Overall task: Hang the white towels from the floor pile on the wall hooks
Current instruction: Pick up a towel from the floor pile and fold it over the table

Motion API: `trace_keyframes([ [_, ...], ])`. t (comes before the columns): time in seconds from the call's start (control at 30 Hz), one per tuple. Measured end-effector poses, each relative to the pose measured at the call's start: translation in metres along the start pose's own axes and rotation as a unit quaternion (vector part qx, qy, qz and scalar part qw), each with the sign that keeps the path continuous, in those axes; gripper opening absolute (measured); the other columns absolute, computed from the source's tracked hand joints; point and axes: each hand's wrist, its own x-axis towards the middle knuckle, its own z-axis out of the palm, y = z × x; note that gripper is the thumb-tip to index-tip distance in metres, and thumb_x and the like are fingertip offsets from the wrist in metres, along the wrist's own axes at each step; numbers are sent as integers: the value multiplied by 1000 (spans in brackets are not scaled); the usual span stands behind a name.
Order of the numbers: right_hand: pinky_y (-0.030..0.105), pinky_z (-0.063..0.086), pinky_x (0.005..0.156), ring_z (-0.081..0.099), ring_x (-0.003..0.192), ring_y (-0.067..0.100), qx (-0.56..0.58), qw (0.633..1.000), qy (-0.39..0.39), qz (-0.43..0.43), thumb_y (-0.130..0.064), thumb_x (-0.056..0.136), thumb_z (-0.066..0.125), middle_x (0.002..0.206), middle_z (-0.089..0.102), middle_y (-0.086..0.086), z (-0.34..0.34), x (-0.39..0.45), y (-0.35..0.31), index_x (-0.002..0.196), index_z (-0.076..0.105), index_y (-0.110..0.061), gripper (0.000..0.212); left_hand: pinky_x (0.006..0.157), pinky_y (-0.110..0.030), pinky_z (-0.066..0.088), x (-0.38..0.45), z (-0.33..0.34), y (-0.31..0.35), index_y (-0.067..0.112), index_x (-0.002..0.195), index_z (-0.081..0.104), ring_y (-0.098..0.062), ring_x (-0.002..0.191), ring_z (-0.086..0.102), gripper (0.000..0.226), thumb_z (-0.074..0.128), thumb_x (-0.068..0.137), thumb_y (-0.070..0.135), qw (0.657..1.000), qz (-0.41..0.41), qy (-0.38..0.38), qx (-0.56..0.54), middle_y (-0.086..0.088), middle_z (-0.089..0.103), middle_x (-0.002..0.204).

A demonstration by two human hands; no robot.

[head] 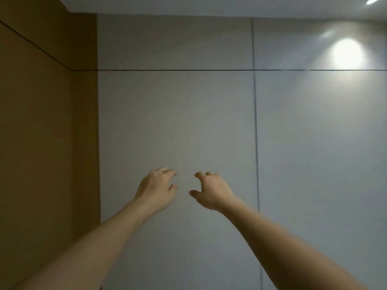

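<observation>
Item: two bare forearms, nearest the camera, rising from the lower corners toward the middle of the view. Left hand [158, 188]: fingers loosely curled, holding nothing. Right hand [211, 191]: fingers and thumb likewise loosely curled (a claw-like spread), holding nothing. The hands sit near each other, a gap between them, in front of the wall [178, 122]; whether the fingertips touch it cannot be told.

Towels, floor pile, hooks: none in view, so their place cannot be told.

Progress: not judgeable from this view; no hung towel shows, and with both hands free, a towel likely needs fetching.

Room: pale grey panelled wall with thin dark seams; brown panel [41, 122] at left; white ceiling; bright light patch [347, 53] upper right.
</observation>
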Motion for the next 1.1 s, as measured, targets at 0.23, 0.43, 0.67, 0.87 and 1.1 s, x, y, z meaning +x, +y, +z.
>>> trace_keyframes([
  [0.23, 45, 46, 98, 48, 123, 32, -65, 988, -23, 141, -52, 89, 58, 132, 55, 11, -78, -119, 230, 141, 41, -19, 65, 102, -34, 41, 7, 121, 240, 26, 135, 53, -22, 126, 48, 47, 56, 91, 42, 987, 86, -92, -101, 0, 52, 139],
  [0.43, 46, 45, 101, 47, 126, 31, -106, 960, -41, 257, -53, 90, 57, 137, 53, 11, -129, -222, 379, 144, 39, -18, 67, 102, -36, 40, -4, 206, 425, 26, 138, 50, -21, 129, 46, 49, 56, 91, 43, 955, 175, -166, -174, -1, 51, 140],
  [0.67, 45, 43, 102, 44, 129, 30, -129, 907, -42, 399, -52, 89, 58, 139, 52, 9, -168, -330, 525, 144, 41, -19, 66, 104, -39, 41, -15, 299, 609, 26, 138, 48, -22, 129, 46, 49, 56, 92, 42, 901, 279, -235, -236, -1, 51, 140],
  [0.87, 43, 49, 95, 52, 119, 27, -156, 844, -39, 512, -51, 86, 60, 131, 56, 7, -193, -398, 646, 132, 51, -18, 57, 104, -40, 41, -21, 391, 752, 27, 139, 48, -23, 130, 44, 49, 55, 93, 41, 843, 356, -286, -285, -1, 48, 143],
  [1.1, 38, 50, 94, 54, 118, 25, -132, 762, -55, 632, -48, 88, 60, 134, 55, 7, -182, -468, 769, 141, 44, -19, 62, 102, -39, 43, -39, 505, 872, 28, 138, 46, -22, 126, 45, 46, 54, 94, 41, 771, 402, -383, -313, 1, 44, 142],
])
